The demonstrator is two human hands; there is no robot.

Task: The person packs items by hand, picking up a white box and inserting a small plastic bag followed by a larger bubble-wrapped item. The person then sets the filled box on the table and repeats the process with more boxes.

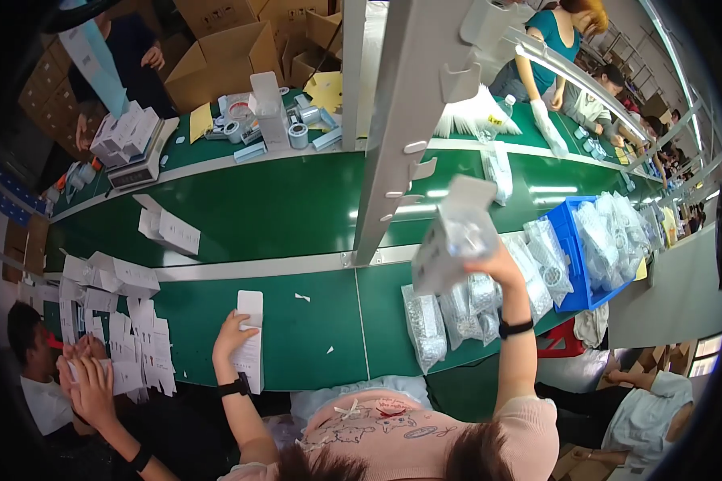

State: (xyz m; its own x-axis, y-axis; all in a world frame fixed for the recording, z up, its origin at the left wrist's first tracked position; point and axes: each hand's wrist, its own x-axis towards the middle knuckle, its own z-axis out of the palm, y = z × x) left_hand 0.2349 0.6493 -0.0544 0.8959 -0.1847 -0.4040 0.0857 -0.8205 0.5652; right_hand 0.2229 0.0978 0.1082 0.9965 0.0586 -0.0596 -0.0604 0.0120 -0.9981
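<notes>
My right hand [496,263] is raised over the right part of the table, its fingers wrapped round a white carton [433,260]. That carton is tilted, its top flap is up, and something clear and shiny like bubble wrap shows in its mouth. At left of centre, my left hand [233,335] grips the side of a second white carton [250,361], long and narrow, which lies on the green table with its flap pointing away from me. Below my right hand lie several bubble-wrapped packs [423,329], holding what look like round parts.
A blue crate [568,240] heaped with bubble-wrapped packs stands at the right. A metal post [385,136] rises beyond the table, beside the green conveyor [297,208]. Flat white cartons [148,345] lie at the left near a co-worker's hands [88,381].
</notes>
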